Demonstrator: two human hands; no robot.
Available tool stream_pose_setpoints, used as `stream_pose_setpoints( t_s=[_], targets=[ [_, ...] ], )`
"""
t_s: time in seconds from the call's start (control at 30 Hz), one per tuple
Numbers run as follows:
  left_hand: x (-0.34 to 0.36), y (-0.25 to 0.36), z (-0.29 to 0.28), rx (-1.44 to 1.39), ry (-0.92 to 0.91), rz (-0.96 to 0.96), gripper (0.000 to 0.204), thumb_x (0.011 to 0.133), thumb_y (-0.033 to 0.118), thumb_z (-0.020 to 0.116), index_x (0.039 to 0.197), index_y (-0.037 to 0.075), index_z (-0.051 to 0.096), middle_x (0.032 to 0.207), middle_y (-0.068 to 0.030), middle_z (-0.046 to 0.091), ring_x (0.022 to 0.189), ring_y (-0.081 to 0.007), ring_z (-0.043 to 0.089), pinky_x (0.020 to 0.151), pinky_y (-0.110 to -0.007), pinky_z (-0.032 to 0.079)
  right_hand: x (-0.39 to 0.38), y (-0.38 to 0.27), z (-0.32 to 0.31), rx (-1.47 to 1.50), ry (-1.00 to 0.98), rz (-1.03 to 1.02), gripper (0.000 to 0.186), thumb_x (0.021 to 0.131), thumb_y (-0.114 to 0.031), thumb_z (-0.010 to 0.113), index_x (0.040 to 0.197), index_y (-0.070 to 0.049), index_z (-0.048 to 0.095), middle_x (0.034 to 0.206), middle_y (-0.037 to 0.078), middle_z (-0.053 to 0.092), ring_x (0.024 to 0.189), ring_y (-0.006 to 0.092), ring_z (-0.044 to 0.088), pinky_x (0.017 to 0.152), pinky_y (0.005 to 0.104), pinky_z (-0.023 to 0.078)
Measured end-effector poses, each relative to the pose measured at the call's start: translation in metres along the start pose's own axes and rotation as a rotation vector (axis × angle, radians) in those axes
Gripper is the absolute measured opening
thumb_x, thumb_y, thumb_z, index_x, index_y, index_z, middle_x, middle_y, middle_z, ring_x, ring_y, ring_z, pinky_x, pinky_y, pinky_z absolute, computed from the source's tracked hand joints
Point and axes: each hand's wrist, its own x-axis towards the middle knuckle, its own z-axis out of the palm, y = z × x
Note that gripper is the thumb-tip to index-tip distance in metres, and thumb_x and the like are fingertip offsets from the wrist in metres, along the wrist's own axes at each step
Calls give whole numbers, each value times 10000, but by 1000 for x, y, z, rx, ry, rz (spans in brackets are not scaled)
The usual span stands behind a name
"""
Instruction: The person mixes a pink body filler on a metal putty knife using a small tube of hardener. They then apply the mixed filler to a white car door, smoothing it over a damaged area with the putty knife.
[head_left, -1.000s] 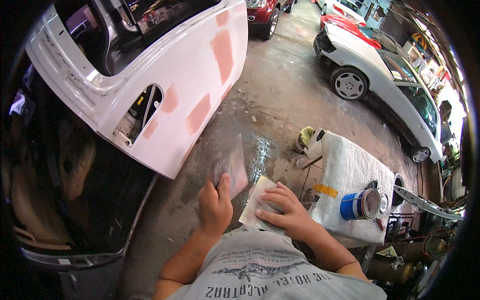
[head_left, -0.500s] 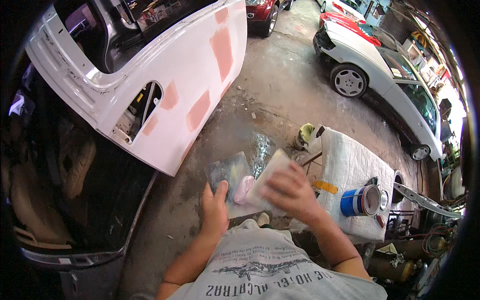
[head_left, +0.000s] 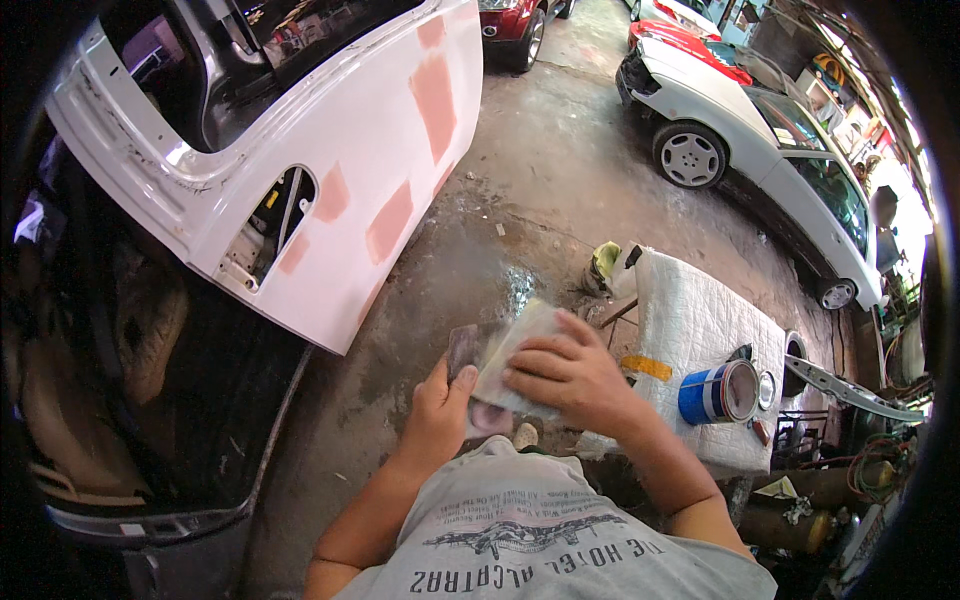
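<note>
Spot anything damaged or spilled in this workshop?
The white car at upper right has a dark, open front corner, as if parts are missing. A shiny patch on the floor looks wet, possibly spilled liquid.

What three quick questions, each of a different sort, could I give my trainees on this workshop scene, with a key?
1. True or false: the blue can stands on the floor.
2. Multiple choice: what colour are the patches on the white door?
A. Green
B. Pink
C. Black
3. Short answer: what does the left hand hold, and what does the right hand hold?

Key
1. False: it is on the white-covered table.
2. B.
3. The left holds a smeared flat board; the right holds a pale flat sheet.
</note>
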Motion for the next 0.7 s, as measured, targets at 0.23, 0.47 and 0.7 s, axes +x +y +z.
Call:
stream_pose_setpoints(
  t_s=[0.23,0.47,0.7],
  targets=[
    [13,-5,-4,194,186,23,351,1043,214,486,1191,-97,558,935,-304,681,900,-471,673,744,-454,513,-12,-39,27,165,-49,-69,378,837,-151,607,1206,-193,677,1262,-15,638,1210,167,582,1128,480,331],
    [23,-5,-3,-108,312,54,335,1037,181,493,1246,-78,528,1053,-248,673,952,-370,682,796,-422,531,-14,-35,5,261,199,28,422,820,-151,659,1241,-184,655,1270,100,580,1225,318,563,1081,534,404],
    [16,-20,14,-910,273,-359,363,1008,153,508,1345,19,487,1226,-126,620,1096,-249,629,964,-430,518,-24,4,57,317,90,263,498,808,-89,643,1294,-195,651,1285,161,552,1251,378,527,1056,484,439]
  ],
)
